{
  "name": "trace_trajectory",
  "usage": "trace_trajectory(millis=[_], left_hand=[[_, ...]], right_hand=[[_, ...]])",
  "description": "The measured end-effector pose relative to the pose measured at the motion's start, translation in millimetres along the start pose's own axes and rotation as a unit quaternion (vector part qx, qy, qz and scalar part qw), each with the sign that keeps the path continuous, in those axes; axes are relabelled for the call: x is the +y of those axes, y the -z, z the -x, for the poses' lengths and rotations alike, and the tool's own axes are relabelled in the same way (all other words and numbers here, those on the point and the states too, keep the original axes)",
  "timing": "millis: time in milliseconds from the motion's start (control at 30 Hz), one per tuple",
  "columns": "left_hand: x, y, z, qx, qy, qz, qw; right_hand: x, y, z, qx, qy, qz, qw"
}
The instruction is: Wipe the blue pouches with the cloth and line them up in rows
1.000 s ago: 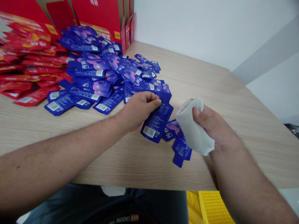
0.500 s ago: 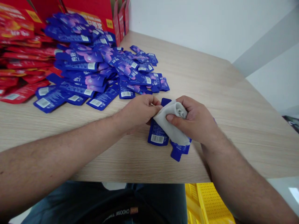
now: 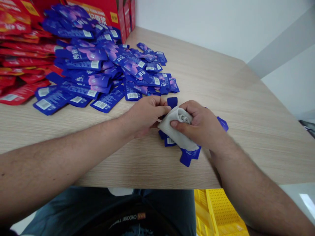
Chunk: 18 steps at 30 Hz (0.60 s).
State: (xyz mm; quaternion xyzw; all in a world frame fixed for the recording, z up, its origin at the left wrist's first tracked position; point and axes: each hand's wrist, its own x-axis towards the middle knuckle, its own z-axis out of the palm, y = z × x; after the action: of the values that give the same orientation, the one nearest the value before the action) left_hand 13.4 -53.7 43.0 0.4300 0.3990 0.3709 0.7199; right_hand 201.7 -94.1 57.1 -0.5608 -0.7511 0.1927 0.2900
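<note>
My left hand (image 3: 145,114) pinches the top edge of a blue pouch (image 3: 172,102) that lies on the wooden table (image 3: 221,85). My right hand (image 3: 201,126) is closed around a folded white cloth (image 3: 176,129) and presses it onto that pouch, covering most of it. Two more blue pouches (image 3: 188,155) lie under and beside my right hand, one corner showing at its right. A big heap of blue pouches (image 3: 103,65) spreads just beyond my left hand.
Red pouches (image 3: 19,59) are piled at the far left, with red cartons (image 3: 108,13) standing behind the heap against the white wall. A yellow perforated crate (image 3: 219,213) sits below the table's front edge at the right.
My right hand brought the cloth from the right onto the pouch held by my left hand. Over the last half second the cloth slid further over the pouch, hiding its barcode.
</note>
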Motion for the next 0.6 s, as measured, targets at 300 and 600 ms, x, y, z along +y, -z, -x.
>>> trace_trajectory(millis=[300, 600], left_hand=[[1.0, -5.2, 2.3, 0.029, 0.006, -0.001, 1.0], [1.4, -4.9, 2.3, 0.019, 0.028, 0.045, 0.998]], right_hand=[[-6.5, -7.1, 2.7, 0.017, 0.026, 0.01, 0.999], [-4.9, -9.2, 4.2, 0.076, 0.005, 0.017, 0.997]])
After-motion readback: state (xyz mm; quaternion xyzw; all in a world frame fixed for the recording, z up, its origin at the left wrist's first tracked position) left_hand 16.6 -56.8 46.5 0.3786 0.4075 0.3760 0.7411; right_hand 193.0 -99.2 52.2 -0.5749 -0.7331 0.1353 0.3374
